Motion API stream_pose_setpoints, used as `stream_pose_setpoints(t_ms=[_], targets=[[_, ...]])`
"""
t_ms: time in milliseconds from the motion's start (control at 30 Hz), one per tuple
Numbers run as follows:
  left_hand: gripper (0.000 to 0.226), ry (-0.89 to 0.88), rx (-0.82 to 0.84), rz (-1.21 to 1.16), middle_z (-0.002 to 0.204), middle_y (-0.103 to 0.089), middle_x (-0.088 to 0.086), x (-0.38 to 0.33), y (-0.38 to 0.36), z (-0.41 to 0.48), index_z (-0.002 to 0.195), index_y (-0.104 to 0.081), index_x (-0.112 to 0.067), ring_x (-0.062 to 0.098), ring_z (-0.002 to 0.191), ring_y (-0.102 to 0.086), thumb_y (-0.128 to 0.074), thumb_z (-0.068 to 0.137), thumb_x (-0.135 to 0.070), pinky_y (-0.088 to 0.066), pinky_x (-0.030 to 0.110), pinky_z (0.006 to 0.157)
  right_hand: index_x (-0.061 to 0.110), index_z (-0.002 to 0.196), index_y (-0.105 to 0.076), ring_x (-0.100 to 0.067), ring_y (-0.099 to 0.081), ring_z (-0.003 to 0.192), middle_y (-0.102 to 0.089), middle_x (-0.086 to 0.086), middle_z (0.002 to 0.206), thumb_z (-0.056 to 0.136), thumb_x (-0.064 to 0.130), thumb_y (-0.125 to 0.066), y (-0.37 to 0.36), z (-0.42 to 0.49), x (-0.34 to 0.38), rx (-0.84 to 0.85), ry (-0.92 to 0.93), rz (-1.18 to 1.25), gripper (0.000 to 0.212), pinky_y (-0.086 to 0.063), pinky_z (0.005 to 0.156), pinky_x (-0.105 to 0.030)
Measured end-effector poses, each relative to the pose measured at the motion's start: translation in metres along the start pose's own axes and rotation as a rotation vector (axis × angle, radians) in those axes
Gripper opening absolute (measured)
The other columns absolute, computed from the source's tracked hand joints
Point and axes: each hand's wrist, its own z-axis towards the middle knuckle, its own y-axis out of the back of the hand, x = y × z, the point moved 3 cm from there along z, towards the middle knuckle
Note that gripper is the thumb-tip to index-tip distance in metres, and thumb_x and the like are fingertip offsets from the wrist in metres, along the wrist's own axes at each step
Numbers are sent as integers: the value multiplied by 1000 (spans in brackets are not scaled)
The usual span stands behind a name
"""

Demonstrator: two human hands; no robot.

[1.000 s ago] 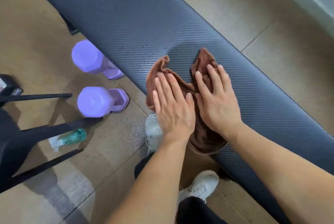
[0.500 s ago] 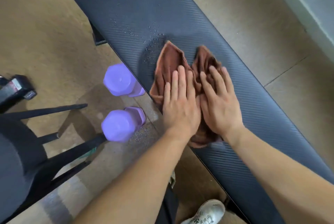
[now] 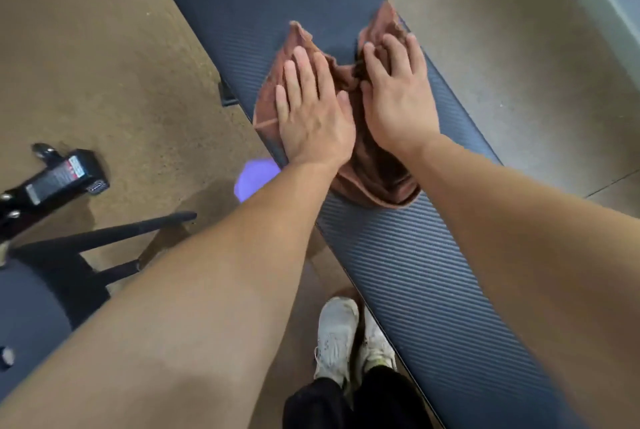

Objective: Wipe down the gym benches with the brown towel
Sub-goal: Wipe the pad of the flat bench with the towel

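Note:
A dark ribbed gym bench [image 3: 415, 283] runs diagonally from its rounded far end at top centre down to the lower right. The brown towel [image 3: 377, 176] lies bunched across the pad, a little short of the far end. My left hand [image 3: 311, 110] presses flat on the towel's left half, near the bench's left edge. My right hand [image 3: 394, 96] presses on the right half with its fingers slightly curled into the cloth. Both forearms stretch out from the bottom of the view.
A purple dumbbell [image 3: 256, 176] lies on the floor by the bench's left edge, mostly hidden behind my left forearm. Black metal legs [image 3: 138, 224], a labelled black part [image 3: 65, 179] and another dark pad [image 3: 31, 311] stand at left. My white shoes [image 3: 337, 335] are beside the bench.
Both hands have slid the towel along the pad toward the far end, which is now in view. The droplets seen earlier ahead of the towel no longer show.

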Motion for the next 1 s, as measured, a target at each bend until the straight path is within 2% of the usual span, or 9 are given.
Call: stream_pose_setpoints(t_ms=[233,300,367,467,533,600,767,867,1000], targets=[[56,-318,22,12,165,-16,2,-2,-22,-126,153,-33,-17,21,152,-15,-37,98,-31,-23,44,120,-3,136,-56,-39,-28,144,-50,-28,142,93,9,-51,18,-123,-11,5,212,54,45,-24,121,-51],[47,-414,25,-67,160,-32,0,-2,-23,-158,145,-47,-18,19,148,-29,-46,98,-21,-37,41,114,2,133,-61,-39,-39,137,-56,-24,138,91,7,-55,26,-160,-20,51,206,65,43,-34,116,-52],[31,-445,-6,-193,143,-57,-4,-1,-12,-168,122,-67,-21,14,132,-53,-52,95,-17,-54,33,95,13,129,-65,-38,-50,118,-60,-14,128,87,7,-64,37,-181,-22,134,122,127,43,-46,99,-53],[25,-364,-11,-327,107,-70,-10,-1,29,-146,107,-69,-26,13,99,-68,-48,92,-24,-59,33,69,28,121,-65,-27,-56,96,-58,1,104,82,19,-72,62,-161,-12,285,-123,314,41,-47,83,-36],[27,-254,-34,-417,103,-67,-8,1,64,-117,108,-64,-25,18,97,-66,-42,94,-27,-56,38,75,30,111,-67,-21,-62,93,-62,4,97,78,30,-74,80,-121,0,290,-253,435,33,-47,78,-31],[24,-132,-113,-519,108,-63,-3,7,107,-82,111,-61,-22,22,103,-62,-43,96,-26,-51,41,83,27,102,-68,-15,-65,90,-68,6,94,75,38,-77,105,-71,17,176,-286,531,30,-51,82,-30],[24,-32,-391,-513,110,-58,3,24,183,-26,113,-61,-15,24,104,-58,-62,91,-23,-45,34,84,27,109,-67,2,-64,86,-68,13,97,71,39,-84,163,21,45,-47,-253,726,44,-48,80,-14],[25,-82,-230,-448,108,-55,1,34,159,-31,113,-62,-20,24,102,-59,-65,89,-27,-48,36,81,27,114,-65,-6,-61,90,-65,2,104,74,37,-82,149,16,33,-30,-221,600,44,-48,82,-19],[22,-91,120,-386,107,-55,-6,40,84,-67,105,-68,-28,19,100,-58,-65,84,-35,-52,42,81,22,131,-60,-30,-58,112,-57,-7,122,82,37,-71,92,-51,5,204,-223,377,52,-50,93,-38]])
